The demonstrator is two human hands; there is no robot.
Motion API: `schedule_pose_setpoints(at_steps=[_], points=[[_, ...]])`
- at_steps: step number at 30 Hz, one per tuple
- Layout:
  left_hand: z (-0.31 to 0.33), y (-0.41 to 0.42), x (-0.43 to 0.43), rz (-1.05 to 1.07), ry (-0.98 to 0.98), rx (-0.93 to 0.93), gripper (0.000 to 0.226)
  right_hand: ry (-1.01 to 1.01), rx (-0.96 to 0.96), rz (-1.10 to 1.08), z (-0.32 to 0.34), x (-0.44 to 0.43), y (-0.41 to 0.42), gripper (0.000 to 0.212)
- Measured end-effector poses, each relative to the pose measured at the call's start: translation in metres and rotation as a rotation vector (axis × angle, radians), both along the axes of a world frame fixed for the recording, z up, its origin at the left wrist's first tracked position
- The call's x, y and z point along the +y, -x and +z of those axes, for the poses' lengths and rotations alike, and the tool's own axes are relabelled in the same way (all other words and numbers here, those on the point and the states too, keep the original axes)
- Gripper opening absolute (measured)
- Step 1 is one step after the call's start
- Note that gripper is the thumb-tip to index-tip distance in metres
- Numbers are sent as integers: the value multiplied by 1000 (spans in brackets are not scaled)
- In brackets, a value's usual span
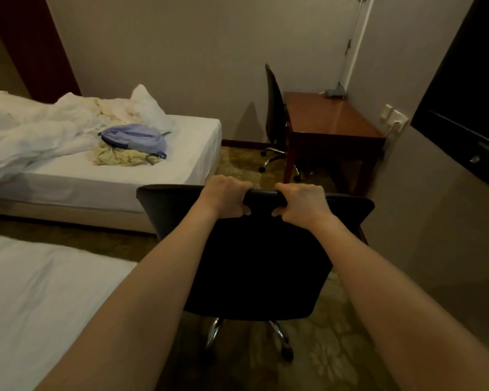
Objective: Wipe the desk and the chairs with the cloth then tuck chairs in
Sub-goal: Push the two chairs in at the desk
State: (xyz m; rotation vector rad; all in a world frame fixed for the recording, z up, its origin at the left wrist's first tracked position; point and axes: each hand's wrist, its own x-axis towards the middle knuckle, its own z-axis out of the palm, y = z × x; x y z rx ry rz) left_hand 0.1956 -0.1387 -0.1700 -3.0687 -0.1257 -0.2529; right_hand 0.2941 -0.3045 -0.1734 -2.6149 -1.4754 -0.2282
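A black office chair [254, 255] on chrome castor legs stands right in front of me, its back toward me. My left hand [227, 197] and my right hand [304, 203] both grip the top edge of its backrest, fingers curled over the rim. Farther off, the brown wooden desk [333, 119] stands against the right wall. A second black chair [274, 108] sits at the desk's left side, pushed close to it. No cloth shows in either hand.
A bed [141, 176] with rumpled white sheets, a blue bag [136, 138] and a yellowish fabric lies at left. Another bed [40, 292] fills the lower left. A dark TV [463, 108] hangs on the right wall. Patterned carpet runs between beds and desk.
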Motion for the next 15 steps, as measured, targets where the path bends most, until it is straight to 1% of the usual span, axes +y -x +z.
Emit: schedule_pose_setpoints(at_steps=[4, 10, 15], points=[[-1, -48, 61, -75, 3, 15, 24, -2, 7, -43, -4, 56, -43, 36], [3, -122, 150, -85, -39, -2, 28, 9, 2, -31, 2, 137, -111, 39], [3, -188, 201, -91, -56, -25, 34, -14, -48, -38, -1, 190, -178, 42]])
